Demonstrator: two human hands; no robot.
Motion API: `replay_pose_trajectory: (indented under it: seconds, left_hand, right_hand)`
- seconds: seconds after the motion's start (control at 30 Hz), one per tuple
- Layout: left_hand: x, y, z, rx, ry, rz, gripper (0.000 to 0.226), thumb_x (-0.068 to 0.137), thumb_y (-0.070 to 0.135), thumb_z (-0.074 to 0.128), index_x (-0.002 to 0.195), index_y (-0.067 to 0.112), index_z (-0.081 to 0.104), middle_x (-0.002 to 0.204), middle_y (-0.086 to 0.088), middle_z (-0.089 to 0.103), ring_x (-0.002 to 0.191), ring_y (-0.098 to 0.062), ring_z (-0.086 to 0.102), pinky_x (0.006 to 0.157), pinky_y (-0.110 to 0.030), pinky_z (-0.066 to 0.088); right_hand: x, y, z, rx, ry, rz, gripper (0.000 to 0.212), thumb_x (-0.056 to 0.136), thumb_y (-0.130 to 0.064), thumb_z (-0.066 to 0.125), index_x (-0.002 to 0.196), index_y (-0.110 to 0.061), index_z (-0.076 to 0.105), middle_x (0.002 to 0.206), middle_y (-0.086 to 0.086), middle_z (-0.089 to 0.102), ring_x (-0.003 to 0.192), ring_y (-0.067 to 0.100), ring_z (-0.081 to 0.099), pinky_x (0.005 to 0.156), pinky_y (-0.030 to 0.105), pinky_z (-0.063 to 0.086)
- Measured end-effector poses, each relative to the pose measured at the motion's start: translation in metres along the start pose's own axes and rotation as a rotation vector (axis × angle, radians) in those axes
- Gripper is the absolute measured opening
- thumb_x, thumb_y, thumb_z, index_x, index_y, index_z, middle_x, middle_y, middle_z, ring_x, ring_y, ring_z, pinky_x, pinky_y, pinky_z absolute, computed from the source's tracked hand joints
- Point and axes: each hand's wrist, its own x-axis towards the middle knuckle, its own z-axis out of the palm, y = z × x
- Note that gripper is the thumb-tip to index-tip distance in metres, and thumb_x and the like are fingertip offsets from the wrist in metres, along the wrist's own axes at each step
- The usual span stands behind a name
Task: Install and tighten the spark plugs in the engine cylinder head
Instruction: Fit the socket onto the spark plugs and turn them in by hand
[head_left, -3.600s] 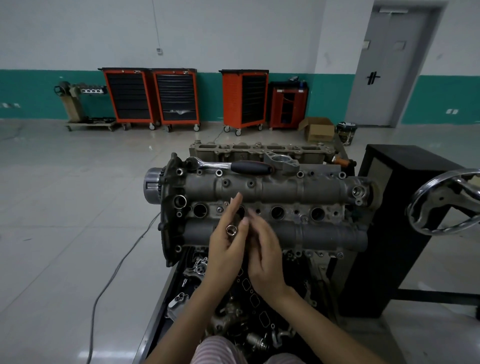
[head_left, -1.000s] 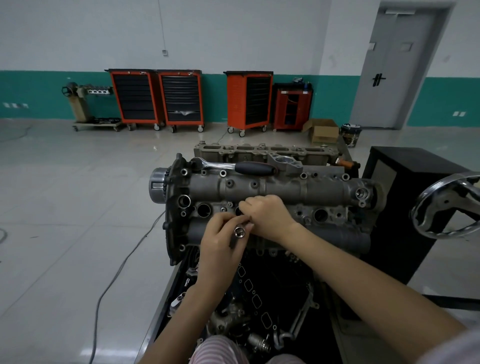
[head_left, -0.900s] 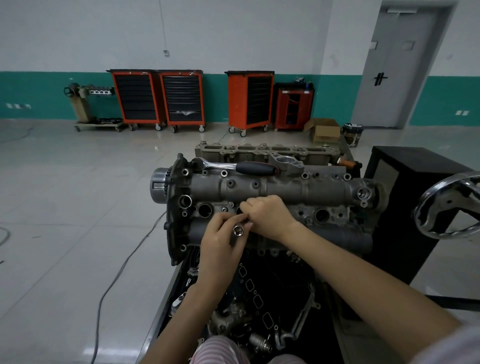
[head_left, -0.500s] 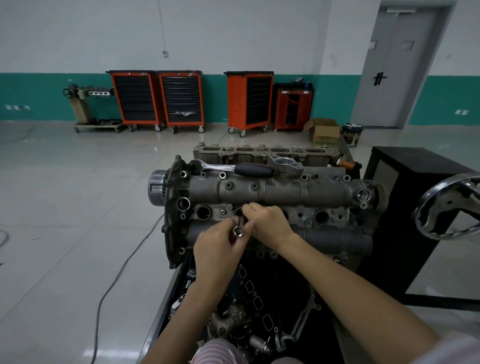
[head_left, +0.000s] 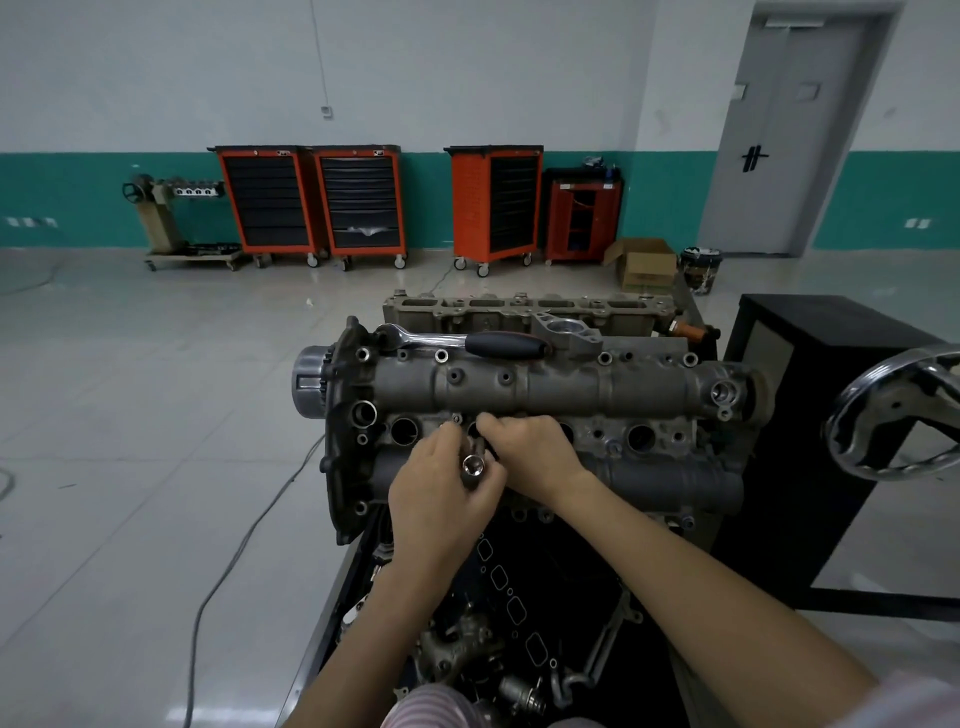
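Head view: cylinder head (head_left: 545, 387) on stand, plug wells in row just beyond both grips. Step judged: seating spark plug by socket into second well from left. Left hand (head_left: 441, 493) grip wrapped round socket (head_left: 472, 466), drive end facing camera. Right hand (head_left: 535, 452) grip curled at well mouth, touching socket shaft; what it pinched, cannot tell. Plug itself hidden. Ratchet (head_left: 462, 340) lay beyond grips on head's far edge, untouched. Next move judged: straight entry, hand-thread first, then ratchet.
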Motion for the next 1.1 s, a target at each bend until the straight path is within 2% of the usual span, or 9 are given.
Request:
replay_pose_trajectory:
  seconds: [0.1, 0.2, 0.4, 0.57, 0.67, 0.77, 0.87, 1.03, 1.1]
  left_hand:
    - [0.001, -0.0006, -0.0008, 0.087, 0.008, -0.044, 0.036, 0.081, 0.05, 0.053, 0.062, 0.021, 0.041, 0.052, 0.007, 0.046, 0.052, -0.014, 0.047, 0.044, -0.024, 0.025]
    - [0.0003, 0.0008, -0.0004, 0.164, 0.055, -0.013, 0.035, 0.077, 0.035, 0.073, 0.054, 0.016, 0.055, 0.045, 0.002, 0.052, 0.042, -0.019, 0.05, 0.039, -0.022, 0.02]
    - [0.0025, 0.0025, -0.003, 0.07, 0.026, 0.006, 0.041, 0.079, 0.033, 0.061, 0.062, 0.028, 0.024, 0.047, 0.011, 0.03, 0.042, -0.004, 0.029, 0.043, -0.017, 0.013]
    - [-0.0001, -0.0005, -0.0015, 0.017, -0.053, -0.081, 0.033, 0.078, 0.045, 0.051, 0.063, 0.031, 0.024, 0.055, 0.01, 0.043, 0.052, -0.002, 0.041, 0.045, -0.019, 0.021]
    - [0.0012, -0.0012, -0.0031, 0.092, -0.04, -0.124, 0.044, 0.079, 0.054, 0.054, 0.058, 0.028, 0.026, 0.048, 0.009, 0.041, 0.049, -0.012, 0.04, 0.043, -0.022, 0.02]
    - [0.0014, 0.0001, -0.0039, 0.107, 0.005, -0.103, 0.046, 0.081, 0.041, 0.065, 0.056, 0.025, 0.029, 0.045, 0.003, 0.047, 0.05, -0.026, 0.049, 0.042, -0.022, 0.016]
    - [0.0015, 0.0028, -0.0038, 0.074, -0.007, -0.076, 0.049, 0.081, 0.035, 0.063, 0.056, 0.029, 0.022, 0.043, 0.01, 0.032, 0.043, -0.016, 0.039, 0.042, -0.022, 0.014]
    - [-0.0001, 0.0003, -0.0024, 0.033, -0.08, -0.095, 0.038, 0.081, 0.034, 0.057, 0.062, 0.03, 0.024, 0.052, 0.01, 0.042, 0.049, -0.003, 0.043, 0.045, -0.019, 0.018]
    - [-0.0004, -0.0007, -0.0026, 0.054, -0.086, -0.118, 0.035, 0.082, 0.041, 0.056, 0.063, 0.029, 0.029, 0.052, 0.01, 0.046, 0.053, -0.005, 0.048, 0.046, -0.021, 0.02]
  right_hand:
    - [-0.0014, 0.0007, 0.0002, -0.028, 0.022, -0.027, 0.022, 0.055, -0.019, 0.079, 0.055, -0.013, 0.058, 0.043, 0.002, 0.056, 0.033, 0.022, 0.053, 0.033, 0.017, 0.035]
    - [-0.0011, 0.0003, -0.0016, 0.009, 0.082, -0.006, 0.024, 0.07, -0.026, 0.049, 0.052, -0.014, 0.057, 0.042, 0.001, 0.054, 0.032, 0.022, 0.051, 0.033, 0.016, 0.033]
    - [0.0001, -0.0031, -0.0083, 0.049, 0.02, 0.056, 0.029, 0.068, -0.027, 0.035, 0.06, -0.008, 0.055, 0.044, 0.003, 0.055, 0.032, 0.023, 0.051, 0.033, 0.017, 0.03]
    - [-0.0023, -0.0011, -0.0051, 0.044, -0.026, 0.0, 0.014, 0.064, -0.023, 0.061, 0.059, -0.01, 0.058, 0.046, 0.003, 0.056, 0.035, 0.023, 0.054, 0.033, 0.019, 0.034]
    - [-0.0031, -0.001, -0.0029, 0.001, 0.002, 0.006, 0.023, 0.053, -0.017, 0.08, 0.054, -0.013, 0.058, 0.043, 0.001, 0.055, 0.033, 0.022, 0.052, 0.033, 0.017, 0.033]
    - [-0.0019, -0.0019, -0.0044, 0.031, 0.056, 0.033, 0.018, 0.068, -0.02, 0.059, 0.051, -0.013, 0.057, 0.042, 0.001, 0.053, 0.032, 0.021, 0.051, 0.034, 0.017, 0.032]
    - [-0.0004, -0.0028, -0.0053, 0.019, 0.041, 0.067, 0.026, 0.068, -0.026, 0.04, 0.054, -0.012, 0.058, 0.043, 0.002, 0.054, 0.032, 0.021, 0.05, 0.035, 0.016, 0.031]
    - [-0.0014, -0.0012, -0.0034, -0.007, -0.069, 0.036, 0.026, 0.05, -0.023, 0.075, 0.064, -0.008, 0.059, 0.046, 0.004, 0.057, 0.035, 0.022, 0.054, 0.034, 0.018, 0.034]
    - [-0.0018, -0.001, -0.0028, 0.02, -0.048, 0.02, 0.019, 0.054, -0.019, 0.072, 0.062, -0.01, 0.057, 0.045, 0.003, 0.056, 0.035, 0.022, 0.054, 0.034, 0.018, 0.034]
